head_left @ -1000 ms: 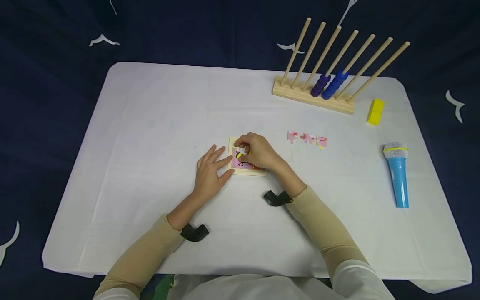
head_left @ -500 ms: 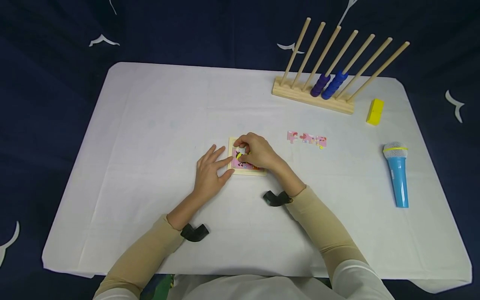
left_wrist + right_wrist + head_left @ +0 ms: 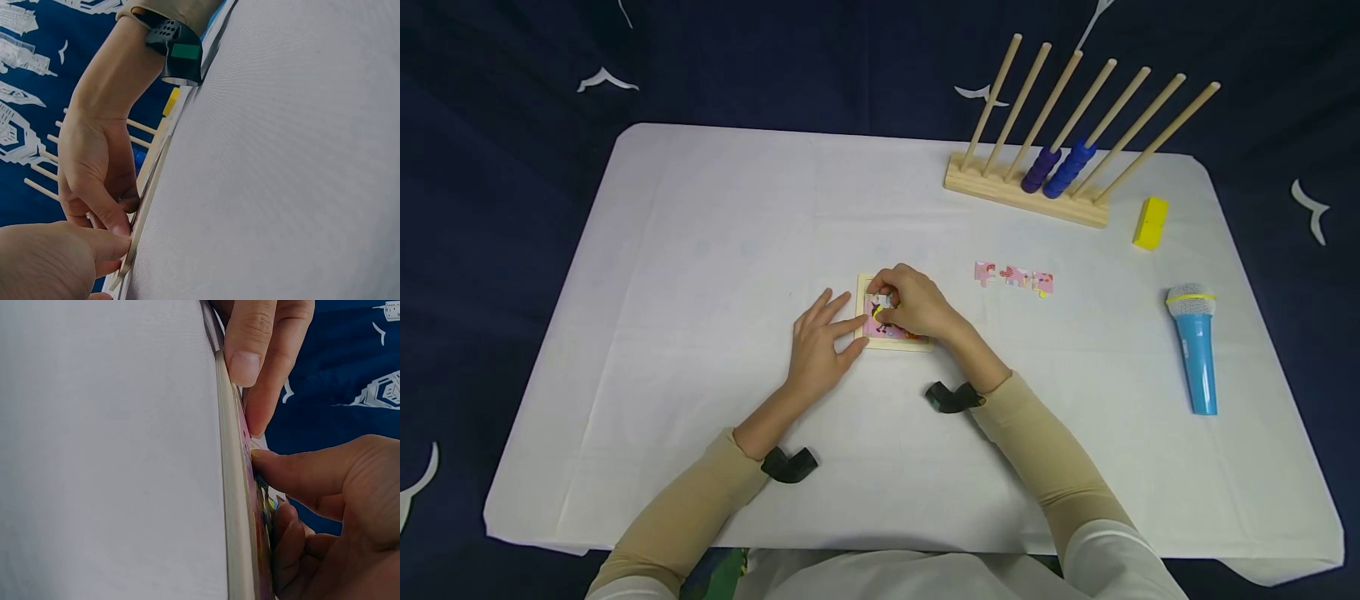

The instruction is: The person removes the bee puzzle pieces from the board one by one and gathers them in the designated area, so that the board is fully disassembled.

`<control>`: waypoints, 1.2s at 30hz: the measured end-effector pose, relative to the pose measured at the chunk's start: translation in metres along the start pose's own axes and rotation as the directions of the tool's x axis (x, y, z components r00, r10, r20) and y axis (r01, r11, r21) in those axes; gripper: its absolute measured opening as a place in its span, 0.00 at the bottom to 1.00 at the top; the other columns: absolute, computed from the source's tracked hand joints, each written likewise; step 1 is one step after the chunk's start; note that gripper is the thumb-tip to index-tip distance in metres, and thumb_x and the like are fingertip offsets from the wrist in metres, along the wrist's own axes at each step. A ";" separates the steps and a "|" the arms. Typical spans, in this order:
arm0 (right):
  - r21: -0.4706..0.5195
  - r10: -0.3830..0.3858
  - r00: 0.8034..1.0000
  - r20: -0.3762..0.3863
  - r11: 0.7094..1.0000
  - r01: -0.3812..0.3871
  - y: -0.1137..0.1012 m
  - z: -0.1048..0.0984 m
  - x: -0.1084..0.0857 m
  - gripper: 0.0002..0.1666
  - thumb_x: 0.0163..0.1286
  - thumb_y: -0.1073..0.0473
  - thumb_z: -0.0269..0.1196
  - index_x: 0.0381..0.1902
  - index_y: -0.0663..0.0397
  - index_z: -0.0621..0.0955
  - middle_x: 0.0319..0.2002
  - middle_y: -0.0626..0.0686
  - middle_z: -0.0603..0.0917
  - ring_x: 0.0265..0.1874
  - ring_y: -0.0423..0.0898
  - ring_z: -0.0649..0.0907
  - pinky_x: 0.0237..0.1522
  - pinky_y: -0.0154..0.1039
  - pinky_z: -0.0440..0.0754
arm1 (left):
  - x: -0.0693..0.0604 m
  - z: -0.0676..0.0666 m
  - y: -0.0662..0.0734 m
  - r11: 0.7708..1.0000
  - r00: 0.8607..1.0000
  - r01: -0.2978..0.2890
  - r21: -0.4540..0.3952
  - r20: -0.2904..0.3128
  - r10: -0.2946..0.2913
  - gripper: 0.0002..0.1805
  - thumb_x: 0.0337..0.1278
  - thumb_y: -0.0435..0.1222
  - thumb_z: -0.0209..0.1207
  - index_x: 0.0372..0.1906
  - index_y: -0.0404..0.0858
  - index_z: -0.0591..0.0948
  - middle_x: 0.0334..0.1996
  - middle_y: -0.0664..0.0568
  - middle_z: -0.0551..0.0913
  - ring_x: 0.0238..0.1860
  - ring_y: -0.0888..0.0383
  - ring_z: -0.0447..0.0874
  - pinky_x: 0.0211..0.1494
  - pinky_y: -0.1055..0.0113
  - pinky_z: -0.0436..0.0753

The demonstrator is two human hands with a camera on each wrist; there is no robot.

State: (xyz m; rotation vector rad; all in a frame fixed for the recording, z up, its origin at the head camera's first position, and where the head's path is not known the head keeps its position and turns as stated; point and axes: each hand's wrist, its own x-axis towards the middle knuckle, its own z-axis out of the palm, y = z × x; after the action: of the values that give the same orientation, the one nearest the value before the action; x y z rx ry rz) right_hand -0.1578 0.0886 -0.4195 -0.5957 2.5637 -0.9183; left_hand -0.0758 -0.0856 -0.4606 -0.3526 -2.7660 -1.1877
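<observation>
A small jigsaw puzzle (image 3: 891,331) with a pink picture lies in a pale wooden frame (image 3: 895,344) at the table's middle. My left hand (image 3: 820,350) rests at the frame's left edge, fingers spread, thumb and index finger touching it. Over the puzzle, my right hand (image 3: 917,304) has curled fingers and pinches a puzzle piece (image 3: 274,496), mostly hidden by the fingers. In the right wrist view its thumb presses on the picture. Three loose pink puzzle pieces (image 3: 1016,277) lie in a row to the right of the frame.
A wooden peg stand (image 3: 1030,200) with purple rings (image 3: 1040,171) and blue rings (image 3: 1069,171) stands at the back right. A yellow block (image 3: 1151,223) and a blue toy microphone (image 3: 1197,350) lie on the right side of the white-covered table (image 3: 700,250).
The right hand's fingers have shifted very slightly over the puzzle, and a bit more white shows beside them. My left hand and the loose pieces stay in place.
</observation>
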 end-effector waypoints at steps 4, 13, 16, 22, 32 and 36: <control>0.000 -0.018 1.000 -0.019 1.000 0.018 0.001 0.001 0.000 0.15 0.59 0.68 0.69 0.45 0.55 0.81 0.38 0.54 0.79 0.31 0.46 0.74 0.38 0.38 0.70 | 0.000 0.000 0.000 1.000 1.000 -0.003 -0.005 -0.002 0.003 0.17 0.55 0.36 0.67 0.50 0.37 0.86 0.68 0.39 0.72 0.75 0.41 0.57 0.70 0.39 0.57; 0.094 -0.049 0.998 -0.048 0.994 0.053 0.002 0.002 0.000 0.09 0.65 0.69 0.62 0.42 0.55 0.83 0.32 0.52 0.79 0.27 0.44 0.73 0.34 0.35 0.71 | 0.001 0.001 -0.001 1.000 1.000 0.002 0.000 0.002 -0.002 0.17 0.55 0.37 0.67 0.51 0.38 0.86 0.68 0.40 0.71 0.75 0.42 0.56 0.70 0.40 0.57; 0.118 -0.056 0.997 -0.052 0.991 0.062 0.001 0.000 0.000 0.08 0.65 0.69 0.62 0.41 0.56 0.84 0.31 0.52 0.79 0.29 0.45 0.75 0.35 0.34 0.72 | 0.001 0.001 -0.002 1.000 1.000 0.007 -0.003 0.002 -0.007 0.17 0.55 0.37 0.67 0.51 0.38 0.86 0.68 0.41 0.71 0.75 0.42 0.56 0.70 0.40 0.57; 0.146 -0.034 0.997 -0.065 0.988 0.043 -0.001 -0.002 0.000 0.07 0.65 0.69 0.62 0.39 0.57 0.84 0.30 0.52 0.80 0.29 0.45 0.75 0.35 0.34 0.73 | 0.000 0.002 -0.003 1.000 1.000 0.009 -0.007 0.004 -0.009 0.18 0.55 0.36 0.67 0.52 0.38 0.85 0.68 0.40 0.71 0.75 0.42 0.56 0.70 0.39 0.57; 0.143 0.019 0.998 -0.065 0.990 -0.010 -0.001 -0.001 0.000 0.03 0.66 0.65 0.62 0.37 0.55 0.83 0.30 0.51 0.80 0.28 0.44 0.76 0.36 0.36 0.72 | 0.000 0.002 -0.002 1.000 1.000 0.001 -0.009 0.004 -0.001 0.18 0.55 0.36 0.67 0.52 0.38 0.85 0.68 0.40 0.71 0.75 0.42 0.56 0.70 0.40 0.57; 0.144 0.028 0.997 -0.068 0.989 -0.017 0.000 -0.001 -0.001 0.03 0.67 0.65 0.62 0.37 0.55 0.83 0.30 0.51 0.79 0.27 0.44 0.75 0.35 0.36 0.71 | 0.000 0.002 -0.002 1.000 1.000 0.000 -0.006 0.006 0.000 0.18 0.55 0.36 0.67 0.52 0.38 0.85 0.68 0.40 0.71 0.75 0.42 0.56 0.70 0.40 0.57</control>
State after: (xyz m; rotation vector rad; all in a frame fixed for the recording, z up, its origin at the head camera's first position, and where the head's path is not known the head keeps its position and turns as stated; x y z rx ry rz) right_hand -0.1580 0.0897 -0.4184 -0.5004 2.5327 -1.1229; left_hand -0.0761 -0.0856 -0.4629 -0.3575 -2.7675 -1.1978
